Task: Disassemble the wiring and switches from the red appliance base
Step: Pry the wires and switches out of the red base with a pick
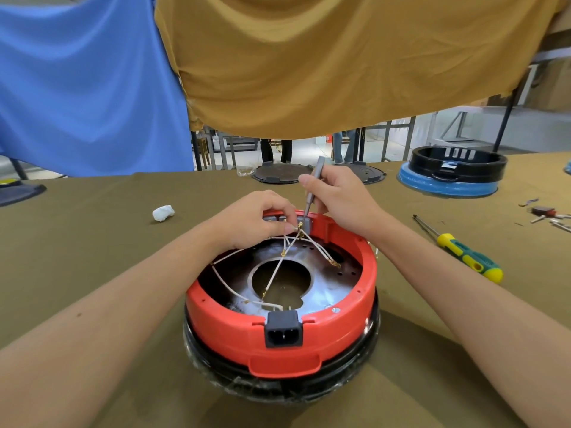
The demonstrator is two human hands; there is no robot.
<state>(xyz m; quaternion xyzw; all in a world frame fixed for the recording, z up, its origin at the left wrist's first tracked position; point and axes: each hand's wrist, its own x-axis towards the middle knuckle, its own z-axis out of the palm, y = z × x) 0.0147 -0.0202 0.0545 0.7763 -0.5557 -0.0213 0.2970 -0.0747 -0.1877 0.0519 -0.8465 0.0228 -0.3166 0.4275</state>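
Observation:
The red appliance base (340, 322) stands upside down in front of me on the olive table, with a black power socket (283, 331) in its near wall. White wires (275, 273) with brass terminals cross over its dark metal plate. At the far rim, my left hand (256, 220) pinches a wire end beside a grey switch block (307, 224). My right hand (336, 196) holds a thin grey screwdriver (312, 186) like a pen, its tip down on that block.
A yellow-green screwdriver (463, 254) lies to the right, with small loose parts (547, 214) beyond it. A white wad (163, 213) lies at the left. A black-and-blue appliance base (451, 174) and dark round plates (282, 173) sit at the far edge. Blue and mustard cloths hang behind.

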